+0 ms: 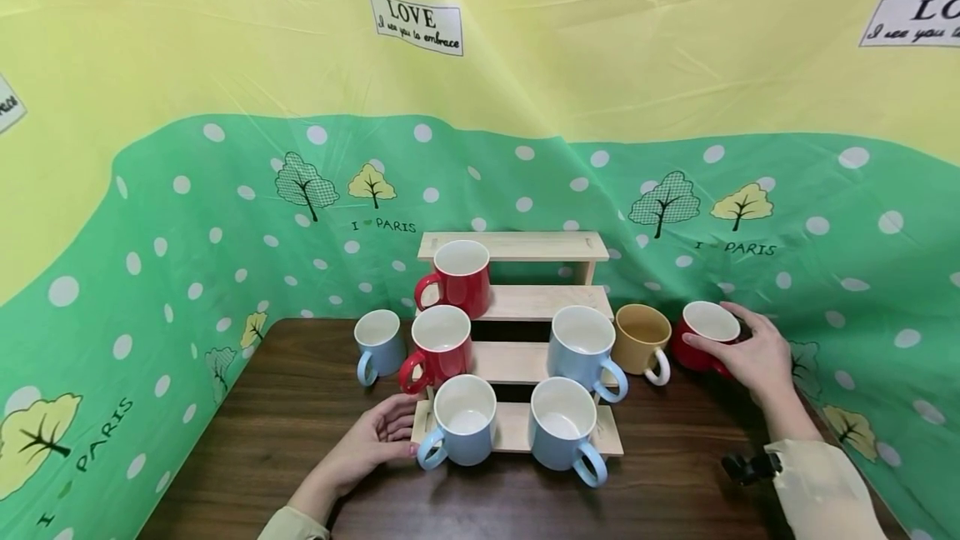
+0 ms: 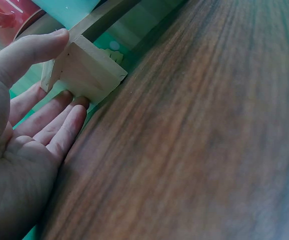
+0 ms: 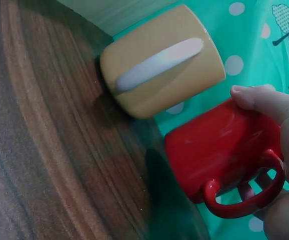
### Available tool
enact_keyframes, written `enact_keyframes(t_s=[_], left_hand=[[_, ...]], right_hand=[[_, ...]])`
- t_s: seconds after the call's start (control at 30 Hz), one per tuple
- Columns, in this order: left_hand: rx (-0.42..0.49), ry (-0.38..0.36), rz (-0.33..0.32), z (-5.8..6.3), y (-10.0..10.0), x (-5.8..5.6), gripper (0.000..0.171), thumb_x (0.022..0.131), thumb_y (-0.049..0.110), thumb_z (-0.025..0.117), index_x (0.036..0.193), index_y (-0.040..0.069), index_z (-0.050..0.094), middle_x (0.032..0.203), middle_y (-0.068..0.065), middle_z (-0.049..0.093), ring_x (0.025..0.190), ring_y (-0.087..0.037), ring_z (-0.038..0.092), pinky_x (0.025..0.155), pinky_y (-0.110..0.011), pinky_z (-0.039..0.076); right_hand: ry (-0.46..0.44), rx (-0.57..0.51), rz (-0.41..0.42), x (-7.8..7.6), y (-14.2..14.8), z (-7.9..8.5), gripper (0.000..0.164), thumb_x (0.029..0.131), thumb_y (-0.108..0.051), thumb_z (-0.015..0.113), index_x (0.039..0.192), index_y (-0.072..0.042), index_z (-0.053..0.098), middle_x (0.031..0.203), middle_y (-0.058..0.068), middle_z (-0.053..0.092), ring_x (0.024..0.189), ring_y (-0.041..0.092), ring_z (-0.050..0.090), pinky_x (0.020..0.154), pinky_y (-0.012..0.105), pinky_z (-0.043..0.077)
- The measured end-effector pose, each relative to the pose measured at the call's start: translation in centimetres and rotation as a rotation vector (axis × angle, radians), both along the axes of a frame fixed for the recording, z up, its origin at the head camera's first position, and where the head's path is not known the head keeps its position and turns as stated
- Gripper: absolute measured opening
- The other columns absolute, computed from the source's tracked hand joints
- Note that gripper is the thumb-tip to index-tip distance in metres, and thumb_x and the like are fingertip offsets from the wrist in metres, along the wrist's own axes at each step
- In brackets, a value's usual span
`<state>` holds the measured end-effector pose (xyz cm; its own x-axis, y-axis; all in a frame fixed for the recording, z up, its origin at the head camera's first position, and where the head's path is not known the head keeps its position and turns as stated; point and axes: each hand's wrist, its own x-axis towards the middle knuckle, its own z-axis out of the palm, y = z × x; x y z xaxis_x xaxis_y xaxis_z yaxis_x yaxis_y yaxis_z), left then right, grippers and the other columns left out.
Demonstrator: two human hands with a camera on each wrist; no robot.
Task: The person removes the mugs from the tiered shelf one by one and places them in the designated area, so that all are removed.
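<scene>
In the head view, my right hand [image 1: 757, 354] grips a red mug [image 1: 692, 348] with a white inside, at the right end of the table. The right wrist view shows the thumb at the rim of this red mug [image 3: 219, 150], its handle toward the palm. My left hand [image 1: 372, 437] holds the left end of the lowest step of a wooden tiered rack [image 1: 512, 427]. In the left wrist view the thumb lies on the edge of that rack [image 2: 92, 70], with the fingers against its side. A tan mug [image 1: 637, 348] with a white handle stands left of the held mug.
On the rack, two light blue mugs [image 1: 463, 427] occupy the lowest step, a red mug [image 1: 441, 344] and a blue mug [image 1: 577, 348] the second, another red mug [image 1: 468, 282] the third. A smaller blue mug [image 1: 382, 344] stands left of the rack. A patterned cloth [image 1: 510, 173] hangs behind the brown table [image 1: 247, 440].
</scene>
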<state>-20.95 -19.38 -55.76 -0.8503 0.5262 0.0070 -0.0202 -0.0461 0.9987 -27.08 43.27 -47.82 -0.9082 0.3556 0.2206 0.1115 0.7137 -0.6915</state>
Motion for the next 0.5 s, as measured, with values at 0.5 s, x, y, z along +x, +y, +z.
enact_keyframes(t_s=[0.5], left_hand=[[-0.044,-0.012,0.020,-0.17,-0.15,-0.06,0.074,0.099,0.004,0.080,0.161,-0.005,0.040,0.158,-0.025,0.054,0.135,-0.021,0.063,0.110,-0.029,0.053]], right_hand=[[-0.050,0.075,0.044,-0.30,0.71,-0.85,0.101,0.087,-0.058,0.089,0.156,0.004,0.051,0.153,0.044,0.044,0.135,0.058,0.043,0.101,0.074,0.041]])
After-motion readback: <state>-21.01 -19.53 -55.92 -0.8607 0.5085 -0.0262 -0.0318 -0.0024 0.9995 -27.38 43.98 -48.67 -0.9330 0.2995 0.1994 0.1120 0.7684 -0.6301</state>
